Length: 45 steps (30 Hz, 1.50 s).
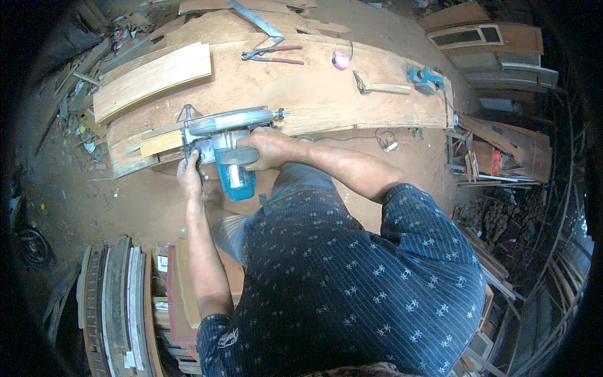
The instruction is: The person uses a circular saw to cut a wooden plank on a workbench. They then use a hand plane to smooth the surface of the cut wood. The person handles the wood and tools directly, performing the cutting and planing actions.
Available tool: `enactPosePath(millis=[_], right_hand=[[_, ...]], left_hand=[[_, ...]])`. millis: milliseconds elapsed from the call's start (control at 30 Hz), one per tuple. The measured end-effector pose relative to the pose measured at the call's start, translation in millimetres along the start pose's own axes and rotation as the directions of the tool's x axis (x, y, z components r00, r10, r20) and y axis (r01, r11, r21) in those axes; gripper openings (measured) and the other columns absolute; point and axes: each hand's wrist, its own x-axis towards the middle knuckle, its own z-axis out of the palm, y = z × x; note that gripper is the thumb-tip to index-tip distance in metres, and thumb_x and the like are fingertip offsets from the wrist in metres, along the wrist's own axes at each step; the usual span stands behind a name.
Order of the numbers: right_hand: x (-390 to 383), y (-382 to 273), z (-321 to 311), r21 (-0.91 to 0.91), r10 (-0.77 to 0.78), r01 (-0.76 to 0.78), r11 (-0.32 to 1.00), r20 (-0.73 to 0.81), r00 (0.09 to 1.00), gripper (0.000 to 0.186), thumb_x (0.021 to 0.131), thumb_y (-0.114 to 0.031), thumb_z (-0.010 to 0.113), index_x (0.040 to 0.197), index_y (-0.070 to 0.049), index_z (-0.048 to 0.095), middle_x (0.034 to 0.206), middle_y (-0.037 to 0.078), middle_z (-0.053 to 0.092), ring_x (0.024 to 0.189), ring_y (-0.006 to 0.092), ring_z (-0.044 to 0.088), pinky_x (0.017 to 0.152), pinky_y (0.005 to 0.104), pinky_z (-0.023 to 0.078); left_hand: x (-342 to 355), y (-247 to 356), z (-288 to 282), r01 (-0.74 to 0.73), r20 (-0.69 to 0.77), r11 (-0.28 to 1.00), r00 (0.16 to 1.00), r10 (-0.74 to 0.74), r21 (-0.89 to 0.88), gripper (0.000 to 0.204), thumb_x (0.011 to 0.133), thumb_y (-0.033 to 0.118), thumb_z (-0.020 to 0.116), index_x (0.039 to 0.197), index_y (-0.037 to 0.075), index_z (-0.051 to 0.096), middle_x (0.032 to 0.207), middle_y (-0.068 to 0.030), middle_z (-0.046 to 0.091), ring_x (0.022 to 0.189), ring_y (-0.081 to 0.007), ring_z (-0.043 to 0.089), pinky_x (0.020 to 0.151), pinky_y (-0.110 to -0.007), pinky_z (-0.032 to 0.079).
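Observation:
A teal circular saw (pixel 233 174) with a grey metal blade guard stands at the near edge of the wooden workbench (pixel 301 94). Its rear handle is in my right hand (pixel 267 149), fingers wrapped round it. My left hand (pixel 190 177) grips the front end of the saw, close to its metal base plate; the exact part under the fingers is hidden. Beneath the saw's front lies a narrow pale wooden strip (pixel 160 144) along the bench edge. The blade itself is hidden by the guard.
A wide pale board (pixel 154 80) lies at the bench's left. Further back are pincers (pixel 276 53), a pink tape measure (pixel 340 60), a hammer (pixel 383 87) and a blue electric planer (pixel 426 80). A cord (pixel 352 139) trails past the near edge. Stacked timber (pixel 116 301) stands lower left.

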Motion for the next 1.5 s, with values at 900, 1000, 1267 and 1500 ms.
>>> enactPosePath(millis=[900,1000,1267,1500], right_hand=[[71,-41,35,0.102,-0.046,0.047,0.994,-0.006,0.999,0.031,0.075,-0.021,0.080,0.096,-0.003,0.067,0.086,0.025,0.069,0.086,0.0458,0.068,0.077,0.0516,0.053],[77,-42,38,0.084,-0.050,0.050,0.995,-0.002,0.999,0.034,0.074,-0.020,0.080,0.102,-0.004,0.068,0.088,0.025,0.070,0.088,0.0453,0.068,0.079,0.0515,0.053],[95,-49,47,0.070,-0.054,0.052,0.996,0.021,0.998,0.046,0.074,-0.023,0.082,0.113,-0.004,0.067,0.095,0.025,0.071,0.094,0.0453,0.067,0.082,0.0518,0.053],[113,-71,58,-0.012,-0.070,0.070,0.997,0.000,0.998,0.043,0.074,-0.026,0.082,0.107,-0.004,0.067,0.093,0.025,0.071,0.089,0.0435,0.069,0.081,0.0530,0.054]], left_hand=[[30,18,-80,-0.090,-0.002,0.991,0.996,0.090,-0.098,0.029,0.093,0.032,0.075,0.098,0.006,0.062,0.068,0.0052,0.054,0.051,-0.0041,0.046,0.044,-0.023,0.034],[33,23,-87,-0.070,-0.035,0.997,0.997,0.069,-0.043,0.030,0.092,0.033,0.076,0.099,0.006,0.064,0.069,0.0050,0.056,0.051,-0.0044,0.047,0.044,-0.023,0.035],[40,36,-105,-0.038,-0.056,0.997,0.998,0.035,-0.060,0.024,0.092,0.028,0.077,0.093,0.008,0.065,0.068,0.0062,0.054,0.053,-0.0039,0.043,0.047,-0.025,0.032],[53,37,-136,-0.017,-0.021,0.993,1.000,0.015,-0.115,0.023,0.092,0.029,0.077,0.094,0.008,0.067,0.068,0.0075,0.052,0.052,-0.0041,0.042,0.046,-0.025,0.031]])
